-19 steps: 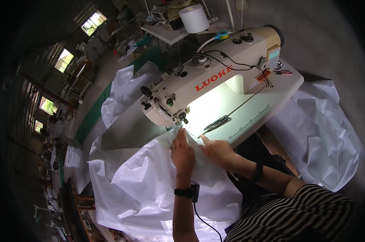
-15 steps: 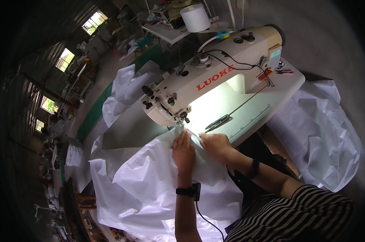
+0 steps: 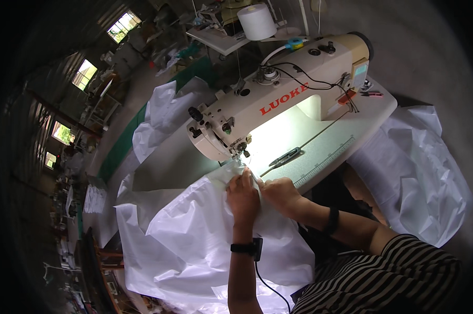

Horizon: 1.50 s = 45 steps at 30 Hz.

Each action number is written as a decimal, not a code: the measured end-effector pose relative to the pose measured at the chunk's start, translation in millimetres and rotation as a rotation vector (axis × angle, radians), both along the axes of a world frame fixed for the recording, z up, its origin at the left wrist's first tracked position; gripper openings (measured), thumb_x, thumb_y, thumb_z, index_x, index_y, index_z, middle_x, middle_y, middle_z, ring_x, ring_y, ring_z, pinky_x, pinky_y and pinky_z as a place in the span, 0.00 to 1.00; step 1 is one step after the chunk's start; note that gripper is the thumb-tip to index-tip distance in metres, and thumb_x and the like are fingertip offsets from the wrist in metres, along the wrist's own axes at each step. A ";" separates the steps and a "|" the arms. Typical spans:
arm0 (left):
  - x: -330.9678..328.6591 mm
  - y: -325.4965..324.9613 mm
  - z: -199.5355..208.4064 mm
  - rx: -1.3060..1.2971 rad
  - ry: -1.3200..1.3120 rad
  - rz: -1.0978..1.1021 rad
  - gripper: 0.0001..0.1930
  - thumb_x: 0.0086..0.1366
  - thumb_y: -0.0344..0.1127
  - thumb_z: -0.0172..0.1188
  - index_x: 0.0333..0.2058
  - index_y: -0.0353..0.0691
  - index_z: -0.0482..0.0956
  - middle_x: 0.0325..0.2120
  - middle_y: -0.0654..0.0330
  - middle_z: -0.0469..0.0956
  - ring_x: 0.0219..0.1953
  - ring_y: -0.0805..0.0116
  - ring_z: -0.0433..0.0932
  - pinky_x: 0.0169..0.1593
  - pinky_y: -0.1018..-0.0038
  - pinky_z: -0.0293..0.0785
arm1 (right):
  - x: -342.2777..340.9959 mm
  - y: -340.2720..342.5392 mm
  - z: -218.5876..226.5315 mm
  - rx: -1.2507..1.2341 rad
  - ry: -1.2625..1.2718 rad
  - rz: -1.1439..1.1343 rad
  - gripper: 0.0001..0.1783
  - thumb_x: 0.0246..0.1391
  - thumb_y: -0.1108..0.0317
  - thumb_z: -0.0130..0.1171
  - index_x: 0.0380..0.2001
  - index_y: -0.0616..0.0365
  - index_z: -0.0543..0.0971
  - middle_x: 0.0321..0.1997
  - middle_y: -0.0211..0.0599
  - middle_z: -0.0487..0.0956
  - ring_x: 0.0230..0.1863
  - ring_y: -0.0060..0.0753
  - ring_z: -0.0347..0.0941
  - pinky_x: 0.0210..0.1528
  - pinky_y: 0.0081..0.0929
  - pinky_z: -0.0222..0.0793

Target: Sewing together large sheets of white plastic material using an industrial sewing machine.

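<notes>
White, slightly shiny fabric (image 3: 184, 230) drapes over the near end of a sewing machine (image 3: 294, 89) and hangs down in loose folds. Its edge runs up to the presser foot (image 3: 239, 158), under the lit arm. Close in front of the foot, my left hand (image 3: 243, 199) is on the fabric, fingers bent and gathered at the edge. Just to its right, my right hand (image 3: 282, 196) pinches the same edge, fingers curled in. What lies between the fingertips is partly hidden. Thread snips (image 3: 286, 157) rest on the machine bed beyond my right hand.
More white fabric (image 3: 414, 167) hangs at the right, and another heap (image 3: 163, 115) lies behind the machine head. A thread cone (image 3: 257, 22) stands at the back. Small tools (image 3: 372, 94) sit at the bed's far right corner. A cable runs from my left wrist.
The view has shifted slightly. My left hand's fingers, stretched out along the fabric before, are now more bent. My right hand stays at the edge, with its fingers curled closer.
</notes>
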<state>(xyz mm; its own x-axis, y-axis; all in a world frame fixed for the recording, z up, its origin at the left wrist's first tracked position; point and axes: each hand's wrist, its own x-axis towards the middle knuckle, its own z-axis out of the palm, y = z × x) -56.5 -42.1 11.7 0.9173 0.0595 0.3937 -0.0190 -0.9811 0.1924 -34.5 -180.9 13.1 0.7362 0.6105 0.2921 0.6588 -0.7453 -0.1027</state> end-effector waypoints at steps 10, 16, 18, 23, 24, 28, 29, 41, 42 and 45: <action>3.2 8.1 -1.4 -0.021 -0.066 -0.113 0.19 0.58 0.27 0.50 0.49 0.37 0.78 0.51 0.56 0.77 0.53 0.53 0.72 0.59 0.61 0.66 | 28.4 -4.2 5.0 0.151 0.142 0.047 0.07 0.58 0.64 0.54 0.34 0.54 0.76 0.29 0.33 0.80 0.30 0.33 0.81 0.27 0.27 0.75; 6.1 7.9 -9.8 0.060 -0.077 -0.088 0.19 0.59 0.30 0.51 0.49 0.40 0.77 0.50 0.59 0.77 0.54 0.56 0.72 0.57 0.59 0.67 | 37.8 13.5 -0.9 0.254 0.243 -0.043 0.09 0.53 0.66 0.59 0.35 0.59 0.76 0.33 0.43 0.79 0.37 0.44 0.80 0.37 0.38 0.76; 3.1 11.1 -11.2 0.061 -0.084 -0.079 0.19 0.59 0.30 0.51 0.49 0.39 0.76 0.50 0.59 0.78 0.53 0.55 0.73 0.57 0.59 0.68 | 31.6 12.1 10.9 0.347 0.455 -0.099 0.07 0.52 0.69 0.56 0.34 0.60 0.76 0.34 0.44 0.80 0.38 0.43 0.81 0.40 0.36 0.77; 5.1 7.2 -11.1 -0.011 -0.082 -0.065 0.19 0.60 0.29 0.52 0.51 0.38 0.76 0.45 0.55 0.80 0.51 0.53 0.74 0.56 0.59 0.69 | 33.8 12.9 18.2 0.301 0.412 0.020 0.07 0.52 0.73 0.54 0.34 0.63 0.78 0.34 0.45 0.81 0.39 0.45 0.81 0.38 0.37 0.77; 6.3 5.4 -9.5 -0.111 -0.070 -0.051 0.19 0.60 0.29 0.53 0.51 0.38 0.75 0.46 0.55 0.80 0.52 0.52 0.74 0.56 0.59 0.69 | 34.8 13.7 17.8 0.218 0.358 0.038 0.07 0.52 0.74 0.54 0.34 0.63 0.78 0.33 0.45 0.80 0.38 0.45 0.81 0.38 0.37 0.77; 1.4 7.1 -2.7 -0.095 -0.051 -0.087 0.18 0.62 0.32 0.53 0.50 0.39 0.77 0.49 0.56 0.79 0.53 0.54 0.74 0.57 0.58 0.68 | 27.4 21.0 9.5 -0.061 0.085 0.104 0.07 0.53 0.73 0.53 0.33 0.64 0.78 0.32 0.45 0.80 0.36 0.45 0.80 0.37 0.37 0.77; 1.7 10.3 -6.0 -0.097 -0.053 -0.086 0.18 0.62 0.32 0.53 0.50 0.39 0.77 0.49 0.56 0.79 0.53 0.54 0.74 0.57 0.58 0.68 | 28.8 14.8 10.2 0.003 0.121 0.152 0.07 0.54 0.71 0.53 0.33 0.62 0.79 0.32 0.43 0.80 0.36 0.44 0.80 0.37 0.36 0.76; -3.9 10.2 -8.3 0.021 -0.009 -0.101 0.18 0.63 0.32 0.52 0.52 0.42 0.76 0.55 0.59 0.74 0.57 0.56 0.71 0.58 0.59 0.66 | 76.0 14.1 -5.0 0.327 0.172 0.249 0.12 0.56 0.64 0.52 0.43 0.50 0.79 0.31 0.38 0.81 0.36 0.40 0.80 0.36 0.35 0.75; -3.9 7.2 -8.1 0.011 -0.010 -0.087 0.18 0.63 0.32 0.52 0.51 0.42 0.76 0.55 0.59 0.74 0.57 0.56 0.71 0.58 0.58 0.66 | 79.0 15.3 -7.2 0.326 0.173 0.245 0.12 0.56 0.64 0.52 0.43 0.50 0.79 0.31 0.38 0.81 0.36 0.40 0.80 0.36 0.35 0.75; -4.0 3.7 -3.4 0.014 -0.008 -0.078 0.18 0.62 0.30 0.52 0.52 0.41 0.75 0.55 0.58 0.73 0.58 0.55 0.70 0.59 0.58 0.65 | 85.7 23.7 -13.0 0.412 0.177 0.276 0.10 0.55 0.64 0.53 0.37 0.51 0.80 0.29 0.40 0.81 0.34 0.42 0.80 0.35 0.36 0.75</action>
